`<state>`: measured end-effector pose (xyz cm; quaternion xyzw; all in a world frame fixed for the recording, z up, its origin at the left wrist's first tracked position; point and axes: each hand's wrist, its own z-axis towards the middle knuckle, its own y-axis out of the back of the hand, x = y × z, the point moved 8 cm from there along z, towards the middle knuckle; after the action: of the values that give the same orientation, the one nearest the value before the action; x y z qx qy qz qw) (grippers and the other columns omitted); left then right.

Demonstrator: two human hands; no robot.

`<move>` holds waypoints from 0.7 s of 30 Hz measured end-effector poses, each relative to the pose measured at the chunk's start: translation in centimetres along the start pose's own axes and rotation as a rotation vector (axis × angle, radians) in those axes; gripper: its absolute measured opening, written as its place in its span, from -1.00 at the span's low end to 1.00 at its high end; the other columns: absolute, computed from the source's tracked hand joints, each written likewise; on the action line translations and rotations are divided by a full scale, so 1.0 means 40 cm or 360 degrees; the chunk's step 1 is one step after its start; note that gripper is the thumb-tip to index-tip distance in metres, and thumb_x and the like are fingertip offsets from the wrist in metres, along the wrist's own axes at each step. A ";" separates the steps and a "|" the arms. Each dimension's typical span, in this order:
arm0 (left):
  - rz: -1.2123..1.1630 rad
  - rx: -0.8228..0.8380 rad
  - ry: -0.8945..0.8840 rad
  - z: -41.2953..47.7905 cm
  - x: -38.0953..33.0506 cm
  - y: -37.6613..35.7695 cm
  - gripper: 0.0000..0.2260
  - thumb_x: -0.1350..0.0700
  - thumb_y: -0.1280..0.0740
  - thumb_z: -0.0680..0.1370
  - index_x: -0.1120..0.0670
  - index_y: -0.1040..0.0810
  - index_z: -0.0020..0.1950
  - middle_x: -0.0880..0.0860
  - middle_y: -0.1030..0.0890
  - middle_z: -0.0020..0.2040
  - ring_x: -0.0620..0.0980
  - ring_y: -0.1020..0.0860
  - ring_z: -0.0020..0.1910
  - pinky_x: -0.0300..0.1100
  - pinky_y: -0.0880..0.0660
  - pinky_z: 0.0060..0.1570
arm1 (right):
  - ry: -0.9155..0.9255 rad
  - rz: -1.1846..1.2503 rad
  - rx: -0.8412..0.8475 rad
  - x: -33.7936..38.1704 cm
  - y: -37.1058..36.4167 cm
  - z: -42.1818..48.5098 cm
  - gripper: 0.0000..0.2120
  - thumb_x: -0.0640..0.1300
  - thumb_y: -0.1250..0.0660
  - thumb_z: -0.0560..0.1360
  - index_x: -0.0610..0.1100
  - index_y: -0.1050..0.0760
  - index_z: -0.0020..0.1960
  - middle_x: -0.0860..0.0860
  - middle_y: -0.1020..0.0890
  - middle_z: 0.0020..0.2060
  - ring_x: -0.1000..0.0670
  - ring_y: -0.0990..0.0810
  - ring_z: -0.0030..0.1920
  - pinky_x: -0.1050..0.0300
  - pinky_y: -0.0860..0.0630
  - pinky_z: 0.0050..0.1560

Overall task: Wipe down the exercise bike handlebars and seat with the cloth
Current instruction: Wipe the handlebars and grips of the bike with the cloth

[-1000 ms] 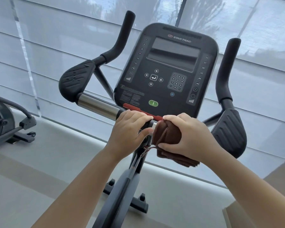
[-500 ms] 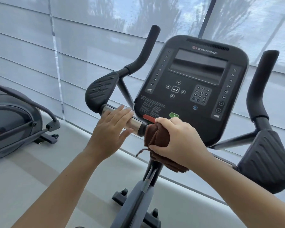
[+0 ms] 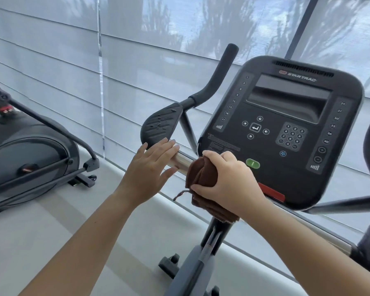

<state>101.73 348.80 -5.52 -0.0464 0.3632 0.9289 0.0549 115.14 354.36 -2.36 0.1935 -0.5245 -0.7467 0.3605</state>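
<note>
Fingers [image 3: 203, 186] of the right hand [image 3: 226, 178] clamp a folded brown cloth [image 3: 201, 174] around the chrome handlebar [image 3: 181, 161]. Left hand [image 3: 150, 169] rests flat on the bar, its fingers loosely spread beside the cloth.

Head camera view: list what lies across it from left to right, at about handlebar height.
Neighbouring exercise machine → black elbow pad → left hand on the chrome bar → brown cloth → right hand → console.
</note>
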 end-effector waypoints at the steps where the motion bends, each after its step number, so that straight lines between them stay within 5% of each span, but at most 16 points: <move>1: -0.0007 -0.0013 -0.0002 0.001 0.004 0.001 -0.62 0.03 -0.17 0.53 0.18 -0.44 0.28 0.11 -0.50 0.28 0.11 -0.41 0.30 0.17 -0.31 0.21 | -0.0012 0.0030 0.0048 0.003 -0.004 0.014 -0.34 0.25 -0.37 0.28 0.12 -0.27 0.32 0.00 -0.46 0.03 -0.13 -0.50 0.00 0.11 -0.37 -0.07; 6: -0.0173 -0.0021 0.0002 0.003 0.028 -0.004 -0.62 0.05 -0.15 0.53 0.20 -0.43 0.29 0.11 -0.50 0.27 0.09 -0.40 0.30 0.16 -0.40 0.20 | 0.0059 0.0140 0.0197 0.048 -0.021 0.082 -0.36 0.23 -0.38 0.30 0.12 -0.29 0.32 0.01 -0.48 0.07 -0.10 -0.50 0.06 0.13 -0.35 -0.02; 14: -0.0255 -0.0137 -0.0016 0.007 0.041 -0.002 -0.63 0.03 -0.17 0.53 0.17 -0.46 0.26 0.08 -0.54 0.22 0.05 -0.44 0.26 -0.02 -0.37 0.23 | 0.0168 -0.0110 0.0052 0.033 -0.012 0.026 -0.33 0.21 -0.37 0.27 0.14 -0.27 0.33 0.01 -0.44 0.06 -0.15 -0.48 -0.02 0.07 -0.43 -0.01; 21: -0.0204 -0.0153 -0.0059 0.010 0.054 0.007 -0.63 0.10 -0.19 0.46 0.17 -0.48 0.24 0.07 -0.56 0.20 0.04 -0.48 0.22 -0.15 -0.32 0.18 | 0.0101 0.0270 0.0201 0.080 -0.050 0.136 -0.44 0.22 -0.40 0.26 0.20 -0.35 0.22 0.06 -0.51 0.04 0.03 -0.45 -0.04 0.20 -0.27 -0.04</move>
<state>99.52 349.01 -5.32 -0.0550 0.3133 0.9406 0.1186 108.70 355.85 -1.87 0.1942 -0.5733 -0.6726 0.4258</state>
